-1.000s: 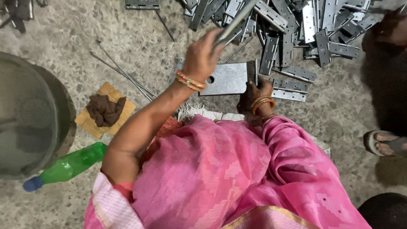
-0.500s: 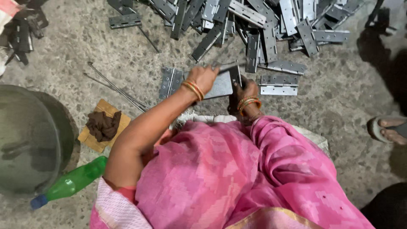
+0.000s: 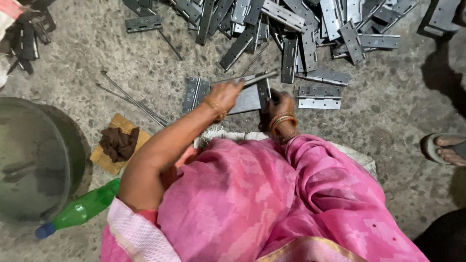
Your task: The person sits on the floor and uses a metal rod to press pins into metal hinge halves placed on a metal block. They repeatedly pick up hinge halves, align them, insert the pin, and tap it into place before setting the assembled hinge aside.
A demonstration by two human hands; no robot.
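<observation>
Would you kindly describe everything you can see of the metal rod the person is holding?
The metal rod is a slim, straight, grey bar that looks like steel, dull with a faint sheen. It lies nearly level, its free end tilted slightly up and pointing right. The left hand grips its near end. It hangs just above the flat hinge plate on the floor; whether it touches is unclear.

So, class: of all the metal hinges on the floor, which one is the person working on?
The open hinge lying flat directly under both hands; the left hand holds a metal rod over it. The others lie untouched in the pile beyond.
</observation>
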